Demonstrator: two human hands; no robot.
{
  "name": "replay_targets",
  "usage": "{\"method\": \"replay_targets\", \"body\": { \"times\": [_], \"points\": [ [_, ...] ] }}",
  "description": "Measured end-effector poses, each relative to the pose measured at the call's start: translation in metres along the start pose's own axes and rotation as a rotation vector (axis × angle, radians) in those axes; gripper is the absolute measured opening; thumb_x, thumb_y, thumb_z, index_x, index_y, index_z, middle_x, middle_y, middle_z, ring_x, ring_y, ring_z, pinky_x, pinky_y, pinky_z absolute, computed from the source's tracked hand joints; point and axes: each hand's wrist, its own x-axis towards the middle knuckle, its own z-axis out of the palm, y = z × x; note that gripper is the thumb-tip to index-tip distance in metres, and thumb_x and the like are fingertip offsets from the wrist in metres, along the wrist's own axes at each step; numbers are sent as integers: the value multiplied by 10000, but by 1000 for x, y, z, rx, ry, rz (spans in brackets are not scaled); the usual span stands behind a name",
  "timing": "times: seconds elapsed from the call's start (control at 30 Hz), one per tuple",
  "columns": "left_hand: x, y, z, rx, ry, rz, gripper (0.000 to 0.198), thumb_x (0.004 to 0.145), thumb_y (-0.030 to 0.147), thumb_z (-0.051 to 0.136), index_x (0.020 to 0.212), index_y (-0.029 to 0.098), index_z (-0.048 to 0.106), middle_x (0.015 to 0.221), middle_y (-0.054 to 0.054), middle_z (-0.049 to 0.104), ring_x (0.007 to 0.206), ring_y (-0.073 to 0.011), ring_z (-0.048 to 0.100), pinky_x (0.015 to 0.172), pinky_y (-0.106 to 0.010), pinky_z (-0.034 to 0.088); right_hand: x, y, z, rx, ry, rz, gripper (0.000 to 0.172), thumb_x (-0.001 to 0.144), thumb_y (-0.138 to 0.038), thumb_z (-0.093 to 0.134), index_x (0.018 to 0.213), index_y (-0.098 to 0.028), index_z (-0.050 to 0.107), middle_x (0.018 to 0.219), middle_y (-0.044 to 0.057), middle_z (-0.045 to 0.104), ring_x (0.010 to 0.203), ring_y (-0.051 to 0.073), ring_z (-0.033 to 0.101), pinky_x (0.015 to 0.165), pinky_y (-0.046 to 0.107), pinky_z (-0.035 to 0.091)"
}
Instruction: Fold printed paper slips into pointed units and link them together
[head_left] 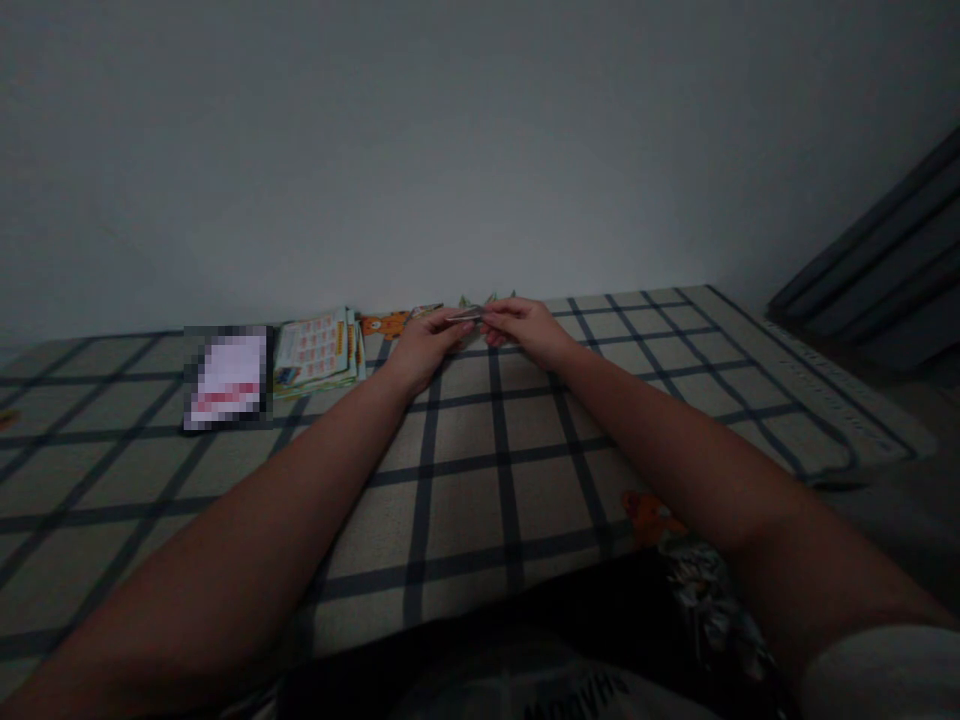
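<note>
Both arms reach to the far side of a checked tablecloth. My left hand (426,345) is closed, its thumb and fingers pinching one end of a small, thin, pale flat piece (466,316). Opposite it, my right hand (523,328) pinches the other end with thumb and fingertips. The piece is seen nearly edge-on and the light is dim, so its kind cannot be made out. Just behind the fingers, several green pointed shapes (487,299) show near the wall. A pale flat item (424,311) lies partly hidden behind my left hand.
Left of my left hand lies a stack of printed calendar sheets (315,350). Beside it is a phone-like device (229,380) with a bright, pixelated screen. The checked tablecloth (465,500) runs up to a plain wall (480,150). A dark striped curtain (885,250) hangs at right.
</note>
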Motion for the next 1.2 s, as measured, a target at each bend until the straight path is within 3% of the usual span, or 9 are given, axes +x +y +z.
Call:
{"method": "replay_targets", "body": {
  "times": [0.2,0.33,0.43,0.6,0.83,1.03,1.2],
  "points": [
    [1,2,3,-105,77,-46,509,726,207,786,1233,188,761,1156,-85,762,906,-169,695,852,-318,580,0,4,2,-22,21,-89,183,785,-207,802,966,-189,782,992,44,784,836,146,700,703,248,593],
    [1,10,5,-184,83,-142,409,745,163,725,1152,137,757,1019,-96,767,862,-187,716,810,-336,621,0,6,1,-142,-1,-128,156,817,-190,732,957,-190,800,1009,58,792,860,166,709,750,281,595],
    [0,14,5,-199,102,-139,369,773,193,685,1132,130,750,973,-91,761,832,-191,717,779,-340,627,0,6,-1,-311,3,-218,206,817,-126,680,949,-195,822,998,58,793,893,182,710,853,327,580],
    [-1,9,3,-115,64,-64,511,742,241,782,1240,141,717,1035,-91,745,848,-179,697,835,-351,601,1,5,-4,-520,-12,-327,282,797,-74,654,970,-201,837,980,52,787,915,197,688,882,337,538],
    [1,5,1,-118,84,-53,580,706,252,813,1265,138,710,1022,-81,746,825,-170,691,794,-316,579,3,12,-4,-522,-78,-329,239,829,-191,738,1050,-183,828,882,32,740,736,155,613,771,303,504],
    [1,5,1,-97,72,-67,574,733,233,819,1287,129,713,970,-80,751,802,-163,695,813,-321,596,1,5,-6,-552,-118,-346,152,835,-236,802,978,-215,850,888,34,758,810,177,626,812,310,488],
    [1,5,0,-117,79,-102,547,760,179,799,1300,136,729,1051,-99,771,844,-159,720,823,-301,625,1,3,-8,-558,-127,-363,118,846,-200,810,950,-228,859,935,41,770,877,190,644,867,327,484]
  ]
}}
